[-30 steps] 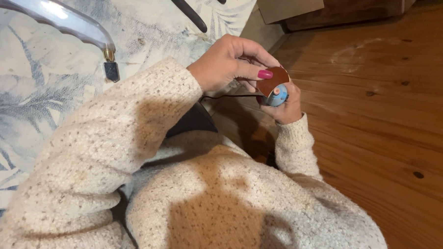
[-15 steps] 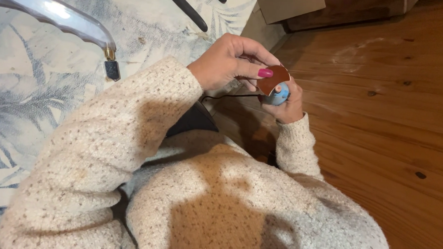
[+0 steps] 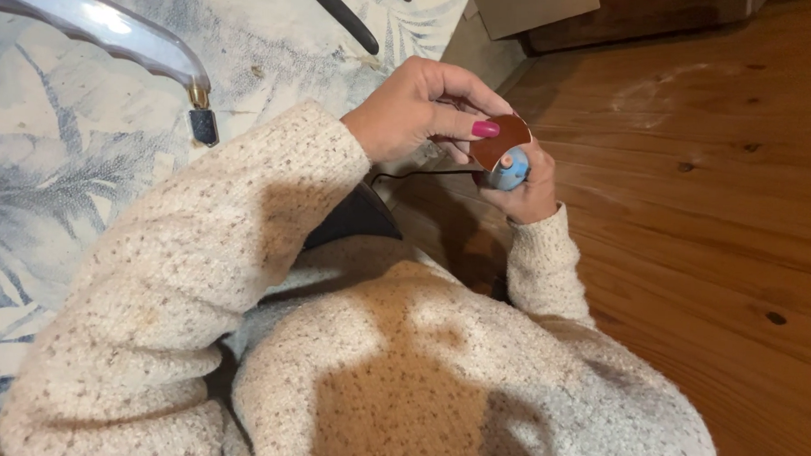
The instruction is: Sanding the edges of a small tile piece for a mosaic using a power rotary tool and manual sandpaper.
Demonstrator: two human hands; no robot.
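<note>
Far left, I see a leaf-print fabric (image 3: 84,181) under one clear curved handle (image 3: 98,28), cut off by the frame edge. My left hand (image 3: 427,112) pinches one brown disc (image 3: 501,140); my right hand (image 3: 524,187), mostly hidden behind it, closes its grip on one small blue object (image 3: 513,171) I can't identify. Open wooden floor (image 3: 711,221) spreads right.

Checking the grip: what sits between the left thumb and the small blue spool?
In the head view, a brown rounded leather piece lies between the left hand thumb and the blue spool.
</note>
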